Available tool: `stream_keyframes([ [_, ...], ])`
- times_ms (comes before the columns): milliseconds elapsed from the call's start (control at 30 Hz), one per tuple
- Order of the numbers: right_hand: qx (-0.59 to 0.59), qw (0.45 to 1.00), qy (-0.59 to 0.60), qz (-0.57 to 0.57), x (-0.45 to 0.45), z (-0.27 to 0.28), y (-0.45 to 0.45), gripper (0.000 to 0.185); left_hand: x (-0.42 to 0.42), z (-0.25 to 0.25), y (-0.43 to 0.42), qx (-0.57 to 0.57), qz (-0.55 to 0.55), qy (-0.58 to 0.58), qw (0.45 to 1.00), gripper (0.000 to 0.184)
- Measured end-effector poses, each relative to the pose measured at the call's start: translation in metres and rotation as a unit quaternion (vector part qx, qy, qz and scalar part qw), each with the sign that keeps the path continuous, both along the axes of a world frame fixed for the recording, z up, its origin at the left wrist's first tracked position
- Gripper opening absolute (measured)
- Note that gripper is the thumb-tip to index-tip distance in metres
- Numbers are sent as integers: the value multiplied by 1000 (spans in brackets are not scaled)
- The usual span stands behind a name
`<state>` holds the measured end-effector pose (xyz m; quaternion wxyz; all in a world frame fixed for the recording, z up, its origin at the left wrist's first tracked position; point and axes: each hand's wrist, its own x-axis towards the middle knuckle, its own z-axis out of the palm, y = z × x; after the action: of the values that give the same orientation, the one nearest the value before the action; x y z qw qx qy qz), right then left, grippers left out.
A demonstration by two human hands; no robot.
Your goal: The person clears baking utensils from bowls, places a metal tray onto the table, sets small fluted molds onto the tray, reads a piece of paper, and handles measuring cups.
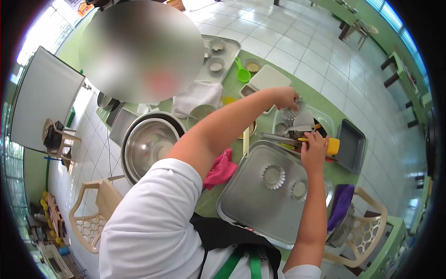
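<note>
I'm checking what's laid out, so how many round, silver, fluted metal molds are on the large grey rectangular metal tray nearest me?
2. One fluted mold is in the far half of the tray; another is right of it, by your right forearm, which could hide more.

Head cam: single view, worn on the person's head, wide fisheye, edges bowed, corners black
Facing: forward and steeply down over the green table [304, 92]
Nearest: white left sleeve [148, 209] and black apron [218, 228], low in frame
Mid-range: left hand [285, 97], right hand [316, 146]
Farthest: tiled floor [278, 35], top
</note>
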<state>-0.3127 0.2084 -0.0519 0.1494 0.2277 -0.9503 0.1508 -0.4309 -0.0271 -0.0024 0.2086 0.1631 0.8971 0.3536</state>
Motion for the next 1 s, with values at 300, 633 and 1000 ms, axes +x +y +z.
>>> stream_keyframes([
  [300,-448,870,-202,-35,15,10,-20,37,75,31,21,106,112,206,966,29],
  [633,-761,452,-464,20,129,25,6,55,233,54,49,223,-23,121,967,91],
  [1000,-719,398,-568,-42,261,6,9,54,338,6,43,203,-83,36,975,83],
])
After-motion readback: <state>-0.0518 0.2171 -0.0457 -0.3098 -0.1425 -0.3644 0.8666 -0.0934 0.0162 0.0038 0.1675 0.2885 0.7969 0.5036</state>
